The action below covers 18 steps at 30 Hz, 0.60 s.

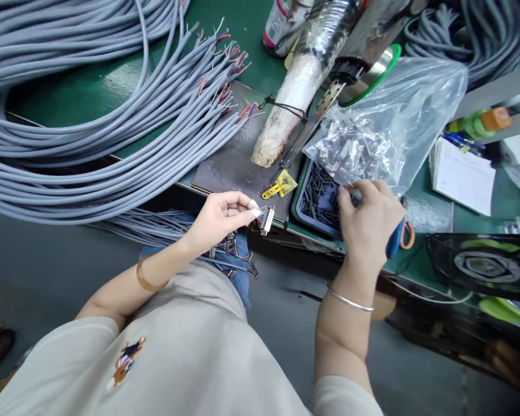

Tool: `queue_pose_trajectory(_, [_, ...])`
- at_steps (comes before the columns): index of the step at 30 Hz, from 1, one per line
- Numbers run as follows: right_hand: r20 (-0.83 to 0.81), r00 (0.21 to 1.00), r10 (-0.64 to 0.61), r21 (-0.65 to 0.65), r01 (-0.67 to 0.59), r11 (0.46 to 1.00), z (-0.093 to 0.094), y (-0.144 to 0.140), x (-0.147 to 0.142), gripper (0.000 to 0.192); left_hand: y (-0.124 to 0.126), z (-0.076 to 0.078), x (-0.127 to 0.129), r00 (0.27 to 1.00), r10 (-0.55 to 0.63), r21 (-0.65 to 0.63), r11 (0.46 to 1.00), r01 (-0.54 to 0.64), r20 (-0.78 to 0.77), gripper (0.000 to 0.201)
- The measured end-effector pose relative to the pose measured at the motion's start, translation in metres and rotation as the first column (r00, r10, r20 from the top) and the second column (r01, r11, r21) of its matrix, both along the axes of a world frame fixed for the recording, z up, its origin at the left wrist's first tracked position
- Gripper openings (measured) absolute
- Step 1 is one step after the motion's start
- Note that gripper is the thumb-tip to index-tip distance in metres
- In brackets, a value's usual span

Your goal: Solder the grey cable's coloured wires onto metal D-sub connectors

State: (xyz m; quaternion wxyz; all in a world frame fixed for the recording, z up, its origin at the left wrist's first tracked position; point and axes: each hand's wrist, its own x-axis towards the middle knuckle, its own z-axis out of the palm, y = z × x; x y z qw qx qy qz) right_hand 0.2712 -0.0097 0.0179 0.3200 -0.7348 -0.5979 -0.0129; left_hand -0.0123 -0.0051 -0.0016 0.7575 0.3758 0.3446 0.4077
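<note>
Just below the centre of the frame, a small connector [267,221] was held out at the near edge of a green desk [429,214]. It had a narrow, bright silvery metal face, tilted slightly off upright, with a dark row along its back where thin coloured wires [260,219], red and blue-green among them, fanned in. The person's left hand [225,219] pinched these wires between thumb and forefinger, close behind the connector; the nails were pale.

Right of centre, the right hand [368,222] reached over a bluish tray [298,202] of short, dark, stick-like pieces [316,196], its fingers curled down. Whether they gripped anything could not be told.

Above that hand, a clear plastic bag [420,124] of shiny pieces lay partly over the tray. A yellow clip-like piece [274,189] lay between the tray and the left hand. Thick grey cables [112,133] swept across the upper left, their stripped ends showing red, blue and white. More connectors [229,245] on thinner grey cables rested across the person's lap, below the left hand.
</note>
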Motion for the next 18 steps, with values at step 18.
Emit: queue_pose_trajectory(18, [-0.458,0.832,0.312,0.051,-0.326,0.944,0.007,-0.047,-0.107,0.011,-0.008,0.009,0.008,0.972,0.023,0.157,0.988,0.014,-0.233,0.01])
